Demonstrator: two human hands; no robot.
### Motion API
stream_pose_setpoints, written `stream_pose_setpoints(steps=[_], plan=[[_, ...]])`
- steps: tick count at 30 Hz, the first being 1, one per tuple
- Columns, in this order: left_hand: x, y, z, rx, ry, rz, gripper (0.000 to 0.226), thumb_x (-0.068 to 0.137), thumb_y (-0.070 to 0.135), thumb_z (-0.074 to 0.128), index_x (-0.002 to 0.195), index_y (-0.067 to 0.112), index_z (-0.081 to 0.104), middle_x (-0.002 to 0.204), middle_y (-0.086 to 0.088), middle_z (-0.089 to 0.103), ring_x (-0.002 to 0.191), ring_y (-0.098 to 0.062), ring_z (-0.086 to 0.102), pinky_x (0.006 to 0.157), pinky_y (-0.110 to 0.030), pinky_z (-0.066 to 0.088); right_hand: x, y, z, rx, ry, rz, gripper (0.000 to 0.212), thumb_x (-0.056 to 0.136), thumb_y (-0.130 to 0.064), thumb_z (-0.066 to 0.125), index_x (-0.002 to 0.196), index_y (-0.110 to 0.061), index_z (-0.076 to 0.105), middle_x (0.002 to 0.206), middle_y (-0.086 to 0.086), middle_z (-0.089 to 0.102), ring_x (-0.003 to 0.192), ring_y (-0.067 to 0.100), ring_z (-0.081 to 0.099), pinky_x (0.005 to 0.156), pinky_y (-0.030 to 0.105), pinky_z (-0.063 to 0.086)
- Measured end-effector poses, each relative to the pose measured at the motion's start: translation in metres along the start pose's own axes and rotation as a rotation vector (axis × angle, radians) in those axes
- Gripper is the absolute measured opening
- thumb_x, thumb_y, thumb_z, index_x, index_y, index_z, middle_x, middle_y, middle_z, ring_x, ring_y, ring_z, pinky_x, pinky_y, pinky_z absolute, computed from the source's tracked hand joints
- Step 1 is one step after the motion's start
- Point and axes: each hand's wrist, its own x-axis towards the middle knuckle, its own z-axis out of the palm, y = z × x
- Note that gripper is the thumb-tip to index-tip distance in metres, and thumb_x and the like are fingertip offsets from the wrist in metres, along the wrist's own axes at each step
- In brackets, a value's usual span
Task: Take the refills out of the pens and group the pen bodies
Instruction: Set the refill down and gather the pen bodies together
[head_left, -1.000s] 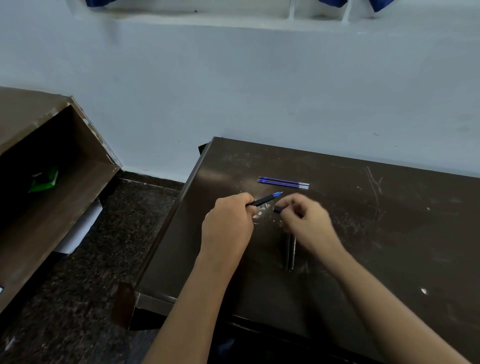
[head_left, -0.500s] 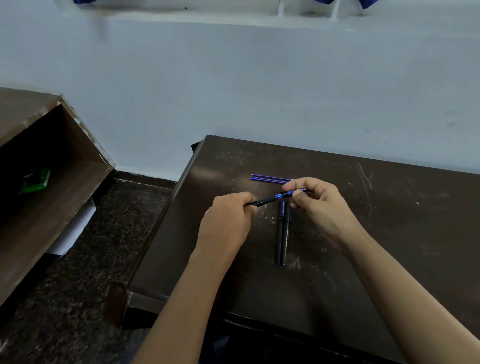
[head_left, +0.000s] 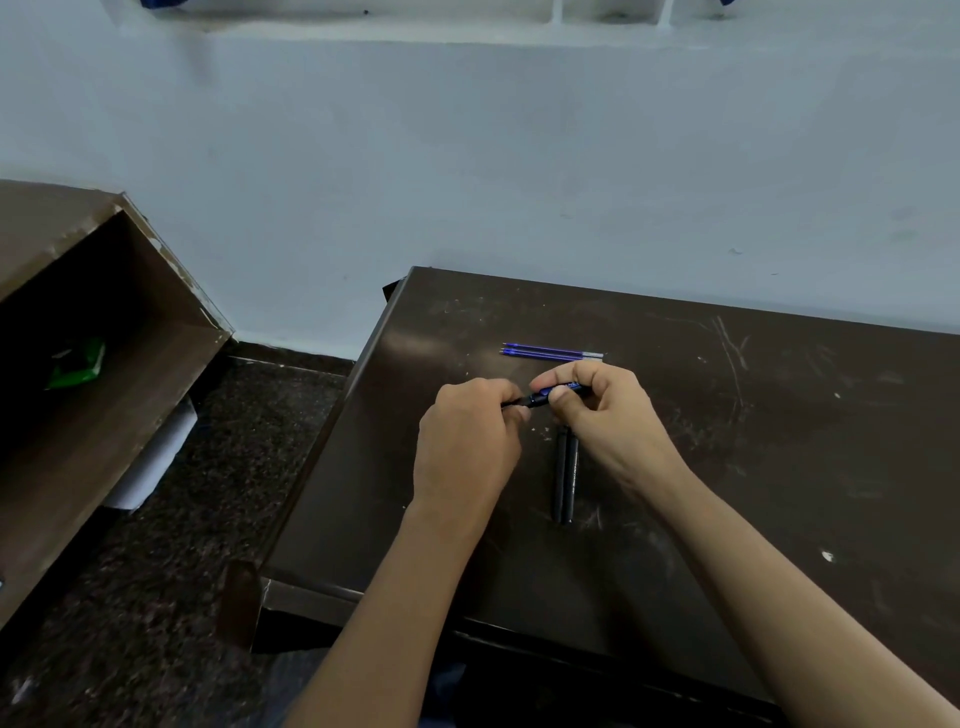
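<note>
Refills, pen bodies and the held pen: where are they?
refills (head_left: 550, 354), head view, middle of blue tubes.
pen bodies (head_left: 571, 478), head view, middle of black barrels.
held pen (head_left: 538, 398), head view, its blue middle part.

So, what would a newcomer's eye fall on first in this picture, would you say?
Most likely the black-and-blue pen over the middle of the dark table, gripped by the left hand at one end and the right hand at the other. Just beyond them, thin blue refills lie together in a neat row. Nearer the person, two dark pen bodies lie side by side.
</note>
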Motion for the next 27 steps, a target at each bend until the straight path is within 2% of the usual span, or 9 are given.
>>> stream_pose_setpoints(steps=[3, 6, 8, 11, 14, 16, 19, 22, 27], plan=[[-0.001, 0.000, 0.002, 0.010, -0.007, -0.033, 0.021, 0.090, 0.026, 0.057, 0.106, 0.021, 0.070, 0.082, 0.001, 0.067, 0.068, -0.007, 0.042, 0.051, -0.013, 0.027, 0.001, 0.001, 0.003, -0.014, -0.002, 0.019, 0.021, 0.093, -0.010, 0.053, 0.091, -0.020, 0.072, 0.074, -0.004, 0.064, 0.062, 0.006, 0.051, 0.058, 0.017, 0.043], [-0.003, 0.005, 0.008, -0.010, -0.079, -0.089, 0.018, 0.092, 0.027, 0.054, 0.101, 0.019, 0.067, 0.068, 0.009, 0.049, 0.056, -0.006, 0.041, 0.047, -0.013, 0.024, 0.001, 0.002, -0.002, -0.005, -0.025, 0.030, 0.020, 0.093, -0.009, 0.054, 0.094, -0.019, 0.070, 0.082, -0.001, 0.065, 0.068, 0.011, 0.056, 0.065, 0.023, 0.049], [-0.002, 0.009, 0.015, -0.070, -0.157, -0.114, 0.017, 0.093, 0.024, 0.051, 0.099, 0.017, 0.065, 0.073, 0.008, 0.050, 0.059, -0.006, 0.044, 0.049, -0.014, 0.026, 0.002, 0.003, -0.008, 0.058, -0.028, 0.034, 0.018, 0.091, -0.008, 0.057, 0.099, -0.020, 0.068, 0.091, 0.000, 0.066, 0.077, 0.012, 0.060, 0.074, 0.027, 0.053], [0.001, 0.014, 0.020, -0.136, -0.229, -0.162, 0.018, 0.093, 0.015, 0.050, 0.105, 0.015, 0.062, 0.087, 0.005, 0.053, 0.060, -0.003, 0.045, 0.048, -0.014, 0.030, 0.009, 0.009, -0.018, 0.120, 0.053, 0.068, 0.023, 0.088, -0.013, 0.063, 0.110, -0.022, 0.063, 0.091, -0.005, 0.065, 0.083, 0.010, 0.063, 0.077, 0.024, 0.054], [-0.001, 0.006, 0.017, -0.151, -0.197, -0.222, 0.015, 0.090, 0.011, 0.052, 0.101, 0.015, 0.061, 0.083, 0.009, 0.049, 0.057, -0.001, 0.044, 0.044, -0.011, 0.038, 0.014, 0.022, -0.024, -0.016, 0.149, 0.154, 0.022, 0.089, -0.018, 0.062, 0.110, -0.019, 0.063, 0.094, 0.002, 0.066, 0.093, 0.018, 0.063, 0.090, 0.037, 0.052], [-0.002, -0.001, 0.012, -0.157, -0.186, -0.256, 0.009, 0.088, 0.008, 0.056, 0.090, 0.016, 0.060, 0.078, 0.008, 0.049, 0.057, -0.003, 0.046, 0.047, -0.002, 0.040, 0.011, 0.033, -0.019, -0.145, 0.111, 0.221, 0.021, 0.088, -0.017, 0.062, 0.109, -0.016, 0.063, 0.098, 0.004, 0.066, 0.097, 0.019, 0.062, 0.093, 0.035, 0.049], [0.006, -0.006, 0.013, -0.075, -0.210, -0.300, 0.016, 0.084, 0.008, 0.062, 0.074, 0.014, 0.051, 0.076, 0.002, 0.053, 0.056, -0.007, 0.047, 0.044, -0.013, 0.039, 0.003, 0.048, -0.006, -0.261, 0.046, 0.258, 0.025, 0.086, -0.016, 0.065, 0.111, -0.013, 0.063, 0.102, 0.006, 0.066, 0.101, 0.020, 0.061, 0.088, 0.026, 0.044], [0.011, -0.004, 0.022, 0.048, -0.285, -0.360, 0.016, 0.083, 0.014, 0.064, 0.077, 0.012, 0.050, 0.080, -0.003, 0.053, 0.058, -0.009, 0.046, 0.048, -0.018, 0.034, -0.004, 0.055, 0.005, -0.347, 0.008, 0.229, 0.035, 0.085, -0.017, 0.067, 0.118, -0.013, 0.057, 0.111, 0.010, 0.061, 0.107, 0.023, 0.057, 0.092, 0.031, 0.046], [0.005, 0.001, 0.042, 0.157, -0.338, -0.359, 0.018, 0.083, 0.020, 0.062, 0.099, 0.011, 0.061, 0.105, -0.007, 0.061, 0.094, -0.027, 0.062, 0.067, -0.032, 0.042, -0.010, 0.056, 0.016, -0.373, -0.013, 0.194, 0.047, 0.085, -0.017, 0.067, 0.127, -0.018, 0.048, 0.115, 0.010, 0.049, 0.107, 0.026, 0.052, 0.091, 0.037, 0.046]])
